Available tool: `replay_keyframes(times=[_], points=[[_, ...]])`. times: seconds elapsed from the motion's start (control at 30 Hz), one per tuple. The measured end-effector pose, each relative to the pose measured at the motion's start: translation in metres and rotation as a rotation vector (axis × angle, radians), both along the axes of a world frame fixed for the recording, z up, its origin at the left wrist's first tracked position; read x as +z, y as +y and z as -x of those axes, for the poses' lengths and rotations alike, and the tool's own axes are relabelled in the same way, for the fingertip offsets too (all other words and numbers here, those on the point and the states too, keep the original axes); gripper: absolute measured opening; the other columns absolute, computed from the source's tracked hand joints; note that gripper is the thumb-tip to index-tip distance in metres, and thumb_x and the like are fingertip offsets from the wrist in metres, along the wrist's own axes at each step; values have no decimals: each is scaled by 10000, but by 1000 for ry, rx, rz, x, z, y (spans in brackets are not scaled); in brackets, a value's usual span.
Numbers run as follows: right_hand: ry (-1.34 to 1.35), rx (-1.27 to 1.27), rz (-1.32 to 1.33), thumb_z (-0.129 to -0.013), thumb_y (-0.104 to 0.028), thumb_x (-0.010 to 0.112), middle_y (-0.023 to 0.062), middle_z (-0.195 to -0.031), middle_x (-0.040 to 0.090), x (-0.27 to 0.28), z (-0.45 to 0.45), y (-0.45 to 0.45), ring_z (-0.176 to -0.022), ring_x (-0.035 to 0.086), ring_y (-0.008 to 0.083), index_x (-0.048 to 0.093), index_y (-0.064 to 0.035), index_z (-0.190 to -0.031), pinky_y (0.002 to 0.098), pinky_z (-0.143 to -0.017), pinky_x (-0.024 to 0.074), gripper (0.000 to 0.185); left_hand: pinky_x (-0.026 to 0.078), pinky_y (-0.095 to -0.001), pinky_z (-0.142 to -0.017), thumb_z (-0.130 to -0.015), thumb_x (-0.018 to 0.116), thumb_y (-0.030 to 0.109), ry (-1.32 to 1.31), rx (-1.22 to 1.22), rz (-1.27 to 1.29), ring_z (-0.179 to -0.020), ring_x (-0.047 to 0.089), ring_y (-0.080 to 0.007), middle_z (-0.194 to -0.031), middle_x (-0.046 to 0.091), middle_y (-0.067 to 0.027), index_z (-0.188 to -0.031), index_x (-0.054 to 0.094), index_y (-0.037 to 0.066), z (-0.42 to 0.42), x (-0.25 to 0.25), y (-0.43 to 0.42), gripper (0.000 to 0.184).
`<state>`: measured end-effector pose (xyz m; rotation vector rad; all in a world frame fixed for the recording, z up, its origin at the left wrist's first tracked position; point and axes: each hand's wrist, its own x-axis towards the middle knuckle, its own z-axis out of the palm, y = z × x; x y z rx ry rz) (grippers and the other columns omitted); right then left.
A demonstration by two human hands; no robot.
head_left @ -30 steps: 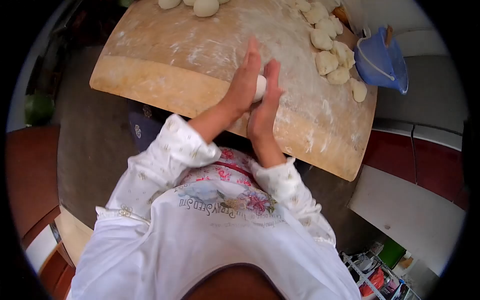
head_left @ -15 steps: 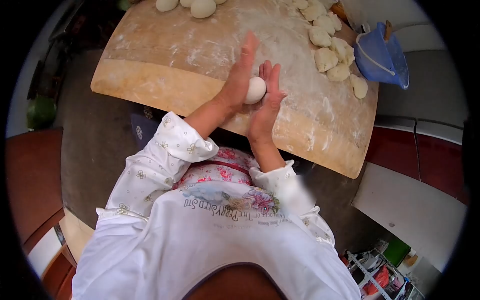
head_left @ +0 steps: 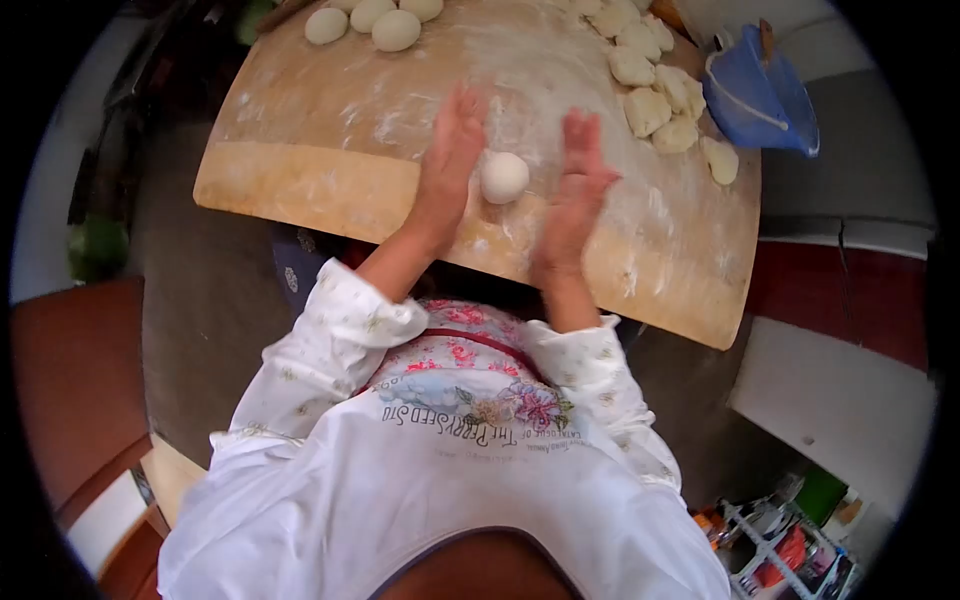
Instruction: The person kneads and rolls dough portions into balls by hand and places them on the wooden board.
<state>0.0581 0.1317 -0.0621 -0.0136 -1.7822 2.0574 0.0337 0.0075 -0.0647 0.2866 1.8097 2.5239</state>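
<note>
Left hand [head_left: 575,200] and right hand [head_left: 450,170] released, upright on edge, fingers extended forward, palms facing; smooth dough ball [head_left: 505,178] between them on floured board [head_left: 330,110].

Soft, fairly bright light falls on the bench [head_left: 330,180] and the white shirt [head_left: 440,490], while the floor [head_left: 185,320] stays dim. Motion blurs the fingers; the wide lens bends the bench's edges, and black vignetting rings the view.
</note>
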Motion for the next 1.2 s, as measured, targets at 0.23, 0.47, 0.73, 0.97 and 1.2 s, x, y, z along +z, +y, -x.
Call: replay_keyframes(times=[0.23,0.47,0.73,0.97,1.2], points=[[-69,-408,-288,-1040,-474,200,198,-1388,485,5,-54,107,-1329,421,281,432,61,-1373,391,-1133,276,672,435,-377,-1001,-736,700,-42,426,24,842,-1214,515,-355,-1325,507,-191,-1503,208,53,-26,8,19,916],[-158,-563,-244,-1051,-406,231,226,-1337,517,-24,-83,139,-1269,479,282,437,100,-1350,377,-1106,321,622,396,-415,-1035,-722,654,-26,702,-594,1155,-1289,428,-376,-1396,456,-170,-1490,290,122,-25,40,12,863],[-151,-511,-205,-1053,-350,275,226,-1279,560,-24,-80,135,-1208,534,286,491,116,-1293,379,-1062,370,567,160,-648,-1097,-762,614,674,1019,-159,1452,-1442,165,-384,-1544,233,-197,-1524,218,233,52,16,72,966],[-123,-560,-130,-1052,-304,269,219,-1256,575,-24,-86,136,-1186,550,280,503,121,-1271,371,-1047,388,533,346,-482,-1069,-721,722,594,874,-501,1427,-1327,410,-353,-1451,413,-195,-1479,354,213,128,93,65,924],[-242,-562,-226,-1036,-250,387,154,-1094,654,-29,-85,140,-1021,613,218,613,79,-1151,344,-949,457,415,459,-428,-941,-679,809,305,543,-584,1657,-1165,543,-346,-1276,565,-152,-1284,547,189,61,66,68,669]])
